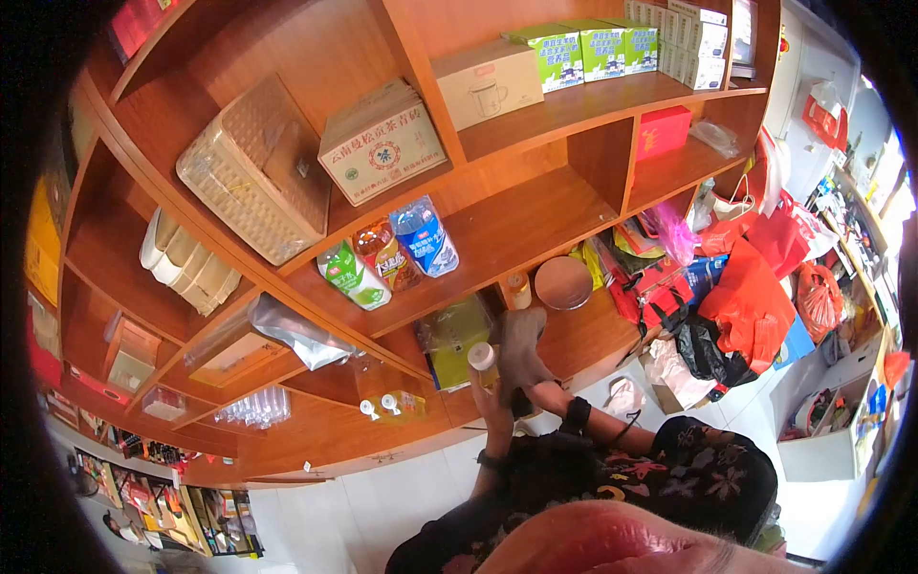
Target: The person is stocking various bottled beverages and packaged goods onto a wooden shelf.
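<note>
My left hand [494, 413] is closed around a small container with a round white lid [481, 357], its body mostly hidden by the fingers. Just to the right, a grey-brown cloth [522, 346] covers the fingers of my right hand [547, 394], which grips it. Both hands are close together in front of the lowest shelf. Behind them on that shelf lie a green box [459, 340] in clear plastic, a small jar with a pale lid [519, 290] and a round brown plate-like piece [564, 283].
Three drink bottles [387, 253] stand on the shelf above. Higher up are a wicker basket [251, 172], a tea carton [382, 143] and green milk boxes [602, 50]. Red bags [751, 301] are piled at the right, and two yellow oil bottles [406, 406] lie left of my hands.
</note>
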`<state>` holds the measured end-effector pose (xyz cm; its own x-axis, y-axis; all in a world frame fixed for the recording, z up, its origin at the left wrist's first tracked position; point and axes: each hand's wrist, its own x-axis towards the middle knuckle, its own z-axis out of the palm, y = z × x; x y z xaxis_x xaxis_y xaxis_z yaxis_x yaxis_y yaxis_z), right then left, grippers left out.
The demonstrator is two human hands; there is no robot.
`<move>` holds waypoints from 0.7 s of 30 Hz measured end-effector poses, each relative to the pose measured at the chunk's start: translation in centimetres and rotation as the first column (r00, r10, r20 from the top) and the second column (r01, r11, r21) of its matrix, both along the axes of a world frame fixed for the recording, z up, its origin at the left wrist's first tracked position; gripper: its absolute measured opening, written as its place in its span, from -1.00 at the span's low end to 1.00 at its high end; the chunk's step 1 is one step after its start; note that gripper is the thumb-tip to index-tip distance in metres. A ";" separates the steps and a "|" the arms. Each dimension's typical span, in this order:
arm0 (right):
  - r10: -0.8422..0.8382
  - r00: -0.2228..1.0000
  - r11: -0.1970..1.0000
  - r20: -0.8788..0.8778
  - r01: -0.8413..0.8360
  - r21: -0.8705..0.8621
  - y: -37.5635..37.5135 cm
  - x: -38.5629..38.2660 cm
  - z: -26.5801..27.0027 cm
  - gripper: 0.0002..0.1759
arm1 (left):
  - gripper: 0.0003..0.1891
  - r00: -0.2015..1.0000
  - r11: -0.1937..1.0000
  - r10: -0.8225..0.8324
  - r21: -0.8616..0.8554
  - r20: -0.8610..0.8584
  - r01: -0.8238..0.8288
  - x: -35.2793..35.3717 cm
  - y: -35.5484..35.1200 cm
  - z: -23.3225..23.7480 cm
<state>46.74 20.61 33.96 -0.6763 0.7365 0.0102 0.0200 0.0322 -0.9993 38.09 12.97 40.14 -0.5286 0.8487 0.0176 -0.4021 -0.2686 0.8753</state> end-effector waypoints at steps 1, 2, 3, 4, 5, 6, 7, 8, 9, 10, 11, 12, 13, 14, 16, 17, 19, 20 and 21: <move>0.006 1.000 1.000 0.009 -0.006 0.025 -0.2 0.0 -0.1 -0.62 | -0.39 1.000 1.000 0.006 0.013 0.012 -0.006 0.0 0.0 0.0; 0.009 1.000 0.999 0.016 -0.010 0.049 -0.2 0.0 -0.2 -0.62 | -0.39 0.999 0.999 0.013 0.031 0.030 -0.014 0.1 0.0 0.0; 0.019 1.000 0.997 0.023 -0.021 0.070 -0.3 0.1 -0.2 -0.62 | -0.39 0.998 0.998 0.021 0.054 0.052 -0.024 0.0 0.1 -0.1; 0.026 0.999 0.995 0.029 -0.029 0.093 -0.4 0.2 -0.2 -0.62 | -0.39 0.997 0.996 0.031 0.084 0.076 -0.037 0.1 0.3 0.0; 0.035 0.999 0.993 0.040 -0.039 0.110 -0.5 0.3 -0.3 -0.63 | -0.39 0.994 0.991 0.040 0.122 0.103 -0.053 0.0 0.5 0.1; 0.044 0.998 0.990 0.052 -0.050 0.129 -0.7 0.6 -0.4 -0.63 | -0.39 0.992 0.986 0.073 0.140 0.104 -0.087 -0.2 0.7 0.2; 0.055 0.996 0.988 0.068 -0.064 0.142 -0.8 0.9 -0.6 -0.63 | -0.39 0.989 0.980 0.128 0.145 0.077 -0.138 -0.5 0.8 0.4; 0.064 0.994 0.986 0.088 -0.077 0.151 -0.9 1.4 -0.8 -0.64 | -0.41 0.981 0.976 0.194 0.103 0.001 -0.193 -0.8 0.8 0.7; 0.077 0.991 0.983 0.110 -0.094 0.159 -0.9 1.8 -1.1 -0.64 | -0.42 0.964 0.966 0.256 0.059 -0.077 -0.251 -1.1 0.8 0.9; 0.090 0.986 0.980 0.138 -0.112 0.167 -1.0 2.3 -1.6 -0.64 | -0.44 0.937 0.950 0.312 0.024 -0.159 -0.312 -1.8 0.8 1.3; 0.096 0.981 0.977 0.168 -0.125 0.173 -0.9 2.7 -2.1 -0.65 | -0.46 0.900 0.927 0.361 -0.007 -0.244 -0.374 -2.1 0.9 1.5; 0.102 0.975 0.975 0.195 -0.137 0.177 -0.8 3.1 -2.6 -0.65 | -0.49 0.935 0.936 0.350 -0.011 -0.052 -0.351 -2.2 1.1 1.6; 0.104 0.969 0.971 0.225 -0.148 0.188 -0.7 3.4 -3.0 -0.65 | -0.49 0.946 0.946 0.323 0.036 -0.010 -0.323 -2.4 1.1 1.6; 0.122 0.971 0.982 0.208 -0.149 0.118 -0.5 3.6 -3.5 -0.65 | -0.48 0.956 0.952 0.293 0.083 0.031 -0.295 -2.7 1.1 1.4; 0.155 0.987 0.965 0.032 -0.144 -0.221 -0.1 3.6 -4.2 -0.66 | -0.46 0.971 0.960 0.214 0.159 0.107 -0.230 -3.7 1.1 -0.3; 0.093 0.967 0.763 -0.236 -0.222 -0.607 0.3 3.3 -3.7 -0.62 | -0.44 0.971 0.962 0.195 0.165 0.136 -0.216 -4.0 1.1 -1.5; -0.150 0.911 0.380 -0.385 -0.306 -0.873 0.6 2.7 -2.1 -0.57 | -0.41 0.980 0.972 0.136 0.173 0.146 -0.161 -4.2 0.9 -2.7; -0.178 0.902 0.353 -0.393 -0.314 -0.881 0.2 2.4 -0.1 -0.56 | -0.40 0.987 0.977 0.099 0.174 0.129 -0.120 -4.3 0.8 -2.7; -0.205 0.894 0.325 -0.399 -0.322 -0.889 -0.2 2.5 1.8 -0.54 | -0.38 0.996 0.985 0.045 0.163 0.071 -0.056 -4.0 0.7 -1.3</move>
<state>49.24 20.44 35.78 -0.8386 0.3878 -0.3826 -0.3046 -0.9161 -0.2608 34.13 13.62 38.80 -0.5751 0.8095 0.1182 -0.4406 -0.4282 0.7890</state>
